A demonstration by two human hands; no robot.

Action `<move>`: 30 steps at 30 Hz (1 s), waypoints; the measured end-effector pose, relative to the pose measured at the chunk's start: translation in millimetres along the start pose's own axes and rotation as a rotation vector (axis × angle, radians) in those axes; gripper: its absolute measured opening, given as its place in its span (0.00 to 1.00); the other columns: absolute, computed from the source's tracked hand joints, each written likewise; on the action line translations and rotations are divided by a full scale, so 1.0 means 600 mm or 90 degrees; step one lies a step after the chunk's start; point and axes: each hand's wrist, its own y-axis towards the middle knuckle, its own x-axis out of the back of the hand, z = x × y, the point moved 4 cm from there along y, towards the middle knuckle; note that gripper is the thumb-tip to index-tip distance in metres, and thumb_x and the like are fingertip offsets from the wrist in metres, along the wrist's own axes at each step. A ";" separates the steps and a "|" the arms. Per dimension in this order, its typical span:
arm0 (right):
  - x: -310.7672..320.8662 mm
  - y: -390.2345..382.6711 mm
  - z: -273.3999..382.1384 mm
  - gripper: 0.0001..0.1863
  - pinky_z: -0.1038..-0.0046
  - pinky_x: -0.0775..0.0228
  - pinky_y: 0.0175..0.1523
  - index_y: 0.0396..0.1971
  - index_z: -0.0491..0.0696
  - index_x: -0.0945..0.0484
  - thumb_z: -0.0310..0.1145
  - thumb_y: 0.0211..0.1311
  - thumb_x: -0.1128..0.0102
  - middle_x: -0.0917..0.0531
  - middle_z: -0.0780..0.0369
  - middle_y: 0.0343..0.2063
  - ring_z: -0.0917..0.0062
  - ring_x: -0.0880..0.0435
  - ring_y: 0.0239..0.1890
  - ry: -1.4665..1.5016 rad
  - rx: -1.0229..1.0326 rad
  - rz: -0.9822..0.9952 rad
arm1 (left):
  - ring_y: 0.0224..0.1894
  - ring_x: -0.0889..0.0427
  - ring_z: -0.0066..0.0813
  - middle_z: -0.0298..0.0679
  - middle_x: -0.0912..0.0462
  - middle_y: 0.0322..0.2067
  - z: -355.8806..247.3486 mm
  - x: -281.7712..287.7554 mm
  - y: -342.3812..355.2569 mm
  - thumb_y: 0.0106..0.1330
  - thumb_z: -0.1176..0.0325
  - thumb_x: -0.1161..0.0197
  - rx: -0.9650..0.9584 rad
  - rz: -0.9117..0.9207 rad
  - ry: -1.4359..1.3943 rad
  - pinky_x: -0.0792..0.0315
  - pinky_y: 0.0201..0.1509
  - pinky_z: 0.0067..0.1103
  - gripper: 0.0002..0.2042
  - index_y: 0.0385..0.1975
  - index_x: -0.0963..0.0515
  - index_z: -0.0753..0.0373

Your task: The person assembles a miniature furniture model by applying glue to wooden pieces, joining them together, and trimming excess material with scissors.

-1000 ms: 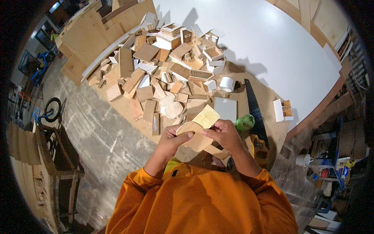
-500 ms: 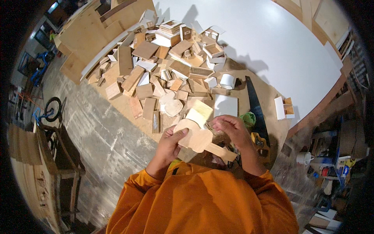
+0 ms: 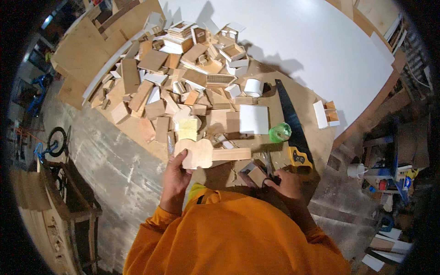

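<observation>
My left hand [image 3: 176, 172] grips a flat, pale wooden cutout [image 3: 197, 154] with a wavy outline, thumb on top. A straight wooden strip [image 3: 232, 154] extends from its right side, and a yellowish ridged piece [image 3: 188, 129] sits at its upper edge. Lower right, my right hand [image 3: 285, 184] is down at the tabletop, fingers closed around something dark that I cannot make out. A narrow pointed tool [image 3: 267, 161] lies just above its fingers. Left of them is a small brown block [image 3: 255, 175] with dark sides.
A heap of wooden offcuts [image 3: 153, 59] and small boxes covers the table's far left. On the right are a white cup [image 3: 253, 87], a white square panel [image 3: 254, 119], a green jar [image 3: 280, 132], a yellow-handled handsaw [image 3: 300, 157] and a small open box [image 3: 326, 114].
My left hand has moved left with the cutout, which has turned so its strip points right. My right hand has left the cutout's side and dropped to the tools on the table.
</observation>
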 end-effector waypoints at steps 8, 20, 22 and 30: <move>-0.036 -0.005 -0.037 0.45 0.65 0.26 0.42 0.45 0.42 0.25 0.72 0.43 0.45 0.18 0.50 0.34 0.62 0.17 0.38 0.070 0.002 0.021 | 0.39 0.19 0.26 0.39 0.19 0.38 -0.013 -0.076 -0.013 0.63 0.73 0.44 -0.063 0.016 0.049 0.24 0.42 0.22 0.10 0.43 0.26 0.66; 0.094 -0.037 -0.004 0.28 0.81 0.36 0.39 0.48 0.41 0.30 0.36 0.47 0.32 0.25 0.65 0.34 0.83 0.29 0.32 0.464 0.152 -0.075 | 0.41 0.21 0.24 0.39 0.18 0.40 -0.024 -0.107 -0.054 0.61 0.76 0.41 -0.081 0.194 0.167 0.27 0.46 0.21 0.11 0.44 0.24 0.68; 0.120 -0.057 0.054 0.32 0.78 0.34 0.36 0.49 0.44 0.30 0.43 0.45 0.31 0.24 0.64 0.34 0.79 0.27 0.32 0.352 0.241 -0.010 | 0.40 0.21 0.22 0.38 0.18 0.39 -0.026 -0.118 -0.062 0.61 0.76 0.40 -0.088 0.217 0.197 0.28 0.45 0.20 0.11 0.43 0.24 0.68; 0.143 -0.065 0.170 0.34 0.60 0.32 0.52 0.50 0.45 0.30 0.47 0.40 0.36 0.24 0.50 0.44 0.51 0.25 0.47 0.149 0.429 0.040 | 0.35 0.23 0.17 0.35 0.18 0.34 -0.021 -0.146 -0.083 0.61 0.74 0.38 -0.076 0.290 0.336 0.30 0.40 0.16 0.10 0.41 0.22 0.69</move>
